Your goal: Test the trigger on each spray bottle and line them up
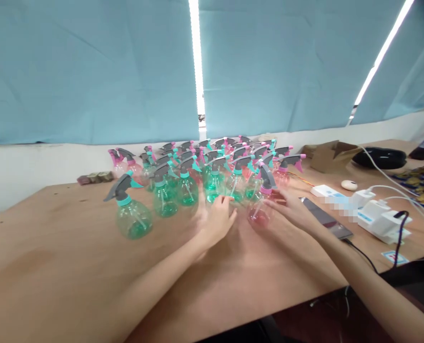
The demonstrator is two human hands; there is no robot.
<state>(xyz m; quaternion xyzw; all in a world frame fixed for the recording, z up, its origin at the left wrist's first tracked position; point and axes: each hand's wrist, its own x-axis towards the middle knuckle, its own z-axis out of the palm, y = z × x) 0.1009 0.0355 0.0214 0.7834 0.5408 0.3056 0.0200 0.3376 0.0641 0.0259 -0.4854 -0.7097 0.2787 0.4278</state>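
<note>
Several clear spray bottles with grey trigger heads stand in rows on the wooden table, some green, some pink. My left hand [221, 220] is just in front of a green spray bottle [215, 186], its thumb apart from the slightly bent fingers, nothing held. A pink spray bottle [260, 214] stands upright at the front, tinted red at its base. Beside it is my right hand [288, 207], fingers stretched toward its right side; I cannot tell whether they press on it. Apart at the front left stands another green spray bottle [135, 221].
On the right of the wooden table [72, 267] lie a dark phone [324, 219], a white power strip [372, 219] with chargers and cables, and a white oval object [349, 185]. Behind are a cardboard piece [335, 156] and a black case [379, 158]. Small blocks [95, 177] sit far left.
</note>
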